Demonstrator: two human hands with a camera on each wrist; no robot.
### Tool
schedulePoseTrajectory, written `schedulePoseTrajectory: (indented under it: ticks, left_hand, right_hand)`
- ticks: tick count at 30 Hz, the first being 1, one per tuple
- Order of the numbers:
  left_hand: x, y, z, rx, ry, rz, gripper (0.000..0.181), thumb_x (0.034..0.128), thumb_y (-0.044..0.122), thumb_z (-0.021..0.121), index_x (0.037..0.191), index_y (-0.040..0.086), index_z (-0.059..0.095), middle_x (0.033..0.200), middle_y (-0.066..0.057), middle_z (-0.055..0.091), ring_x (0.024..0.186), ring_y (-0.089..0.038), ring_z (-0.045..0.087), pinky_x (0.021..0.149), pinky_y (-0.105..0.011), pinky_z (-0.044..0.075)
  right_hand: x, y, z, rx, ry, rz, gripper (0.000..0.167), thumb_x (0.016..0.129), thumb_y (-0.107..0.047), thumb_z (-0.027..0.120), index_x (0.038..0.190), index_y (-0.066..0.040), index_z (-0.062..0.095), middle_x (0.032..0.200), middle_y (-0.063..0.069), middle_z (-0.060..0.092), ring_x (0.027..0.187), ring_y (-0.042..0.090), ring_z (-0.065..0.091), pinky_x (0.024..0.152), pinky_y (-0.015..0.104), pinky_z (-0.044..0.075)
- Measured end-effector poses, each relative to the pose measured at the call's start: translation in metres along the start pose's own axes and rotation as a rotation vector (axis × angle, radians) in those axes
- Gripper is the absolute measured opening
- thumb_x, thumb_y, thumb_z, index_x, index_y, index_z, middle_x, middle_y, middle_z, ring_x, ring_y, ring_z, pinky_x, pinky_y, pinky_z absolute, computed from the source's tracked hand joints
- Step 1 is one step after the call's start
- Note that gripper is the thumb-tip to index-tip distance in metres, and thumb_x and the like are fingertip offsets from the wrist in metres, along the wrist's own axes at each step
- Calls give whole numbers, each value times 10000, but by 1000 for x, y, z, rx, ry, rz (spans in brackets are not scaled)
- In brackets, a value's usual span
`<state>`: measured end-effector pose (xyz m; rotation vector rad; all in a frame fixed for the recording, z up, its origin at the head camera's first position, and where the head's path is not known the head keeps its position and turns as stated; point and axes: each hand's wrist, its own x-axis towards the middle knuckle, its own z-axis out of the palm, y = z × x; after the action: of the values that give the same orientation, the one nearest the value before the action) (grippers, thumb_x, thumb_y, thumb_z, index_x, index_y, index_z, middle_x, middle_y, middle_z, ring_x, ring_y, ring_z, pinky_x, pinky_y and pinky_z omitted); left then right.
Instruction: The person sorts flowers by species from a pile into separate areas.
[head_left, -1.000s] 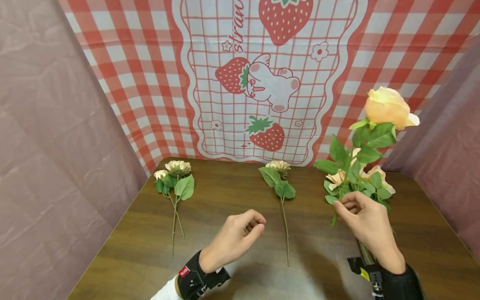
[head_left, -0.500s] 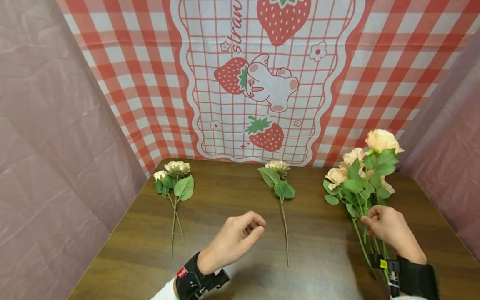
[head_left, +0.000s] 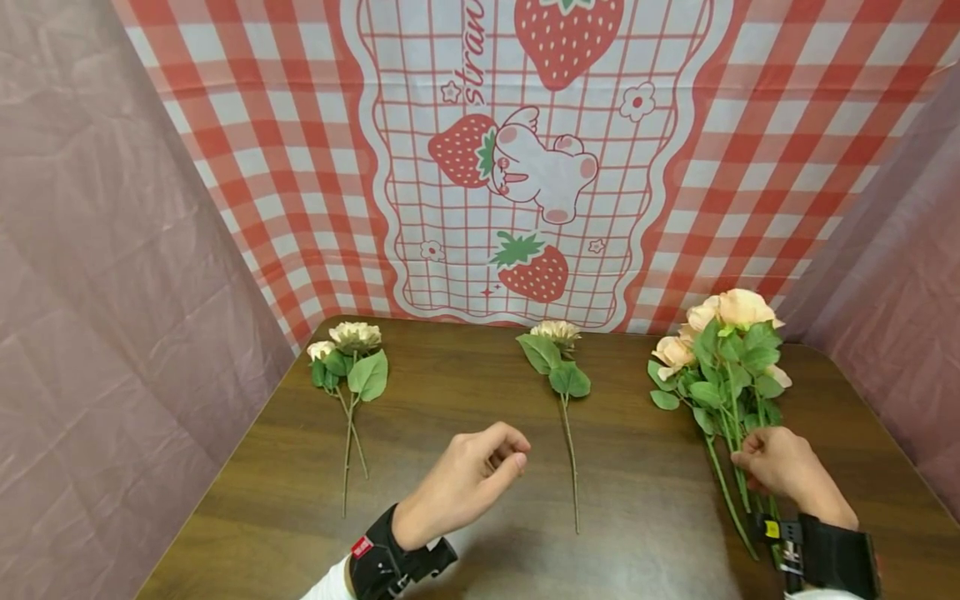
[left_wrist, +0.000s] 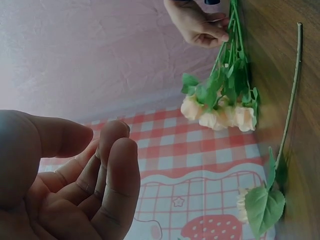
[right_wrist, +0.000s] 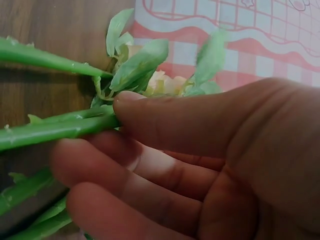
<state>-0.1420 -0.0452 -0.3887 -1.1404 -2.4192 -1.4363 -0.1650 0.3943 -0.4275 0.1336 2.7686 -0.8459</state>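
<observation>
My right hand (head_left: 783, 467) pinches the green stem (right_wrist: 65, 129) of a peach rose (head_left: 747, 309) between thumb and fingers. That rose lies among several other peach roses (head_left: 675, 353) at the right of the table, their stems pointing toward me. In the left wrist view the rose heads (left_wrist: 212, 118) sit bunched together below the right hand. Over the middle of the table my left hand (head_left: 468, 475) hovers with loosely curled fingers, holding nothing. Nearest to it lies a single cream flower (head_left: 557, 335) with green leaves and a thin stem.
Two cream flowers (head_left: 356, 337) with crossed stems lie at the table's left. A red-and-white checked cloth (head_left: 315, 167) with strawberries hangs behind the wooden table (head_left: 465, 383). Pinkish curtains (head_left: 97, 292) close off both sides.
My right hand has lowered the rose from above the bunch and drawn it toward me, onto the other peach roses. The left hand has stayed almost still.
</observation>
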Motion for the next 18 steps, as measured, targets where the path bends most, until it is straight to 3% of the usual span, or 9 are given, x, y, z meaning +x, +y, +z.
schedulePoseTrajectory:
  ticks: [10,18]
  left_hand:
    - [-2,0,-1,-4,-2,-3,80,988,85,592,1057,80,632,827,2,677,732,5,605,631,-170,528]
    - [0,1,-6,27,-1,-2,95,991,92,588,1070,63,633,842,2,680,738,0,604,652,-165,524]
  right_hand:
    - [3,2,4,-43,-15,-18,173,961,-99,585,801,-35,604,654,30,584,587,186,573,556,339,431]
    - [5,4,6,-42,-35,4,198,942,-123,595,758,-77,537,606,22,524,537,177,510,539,330,401]
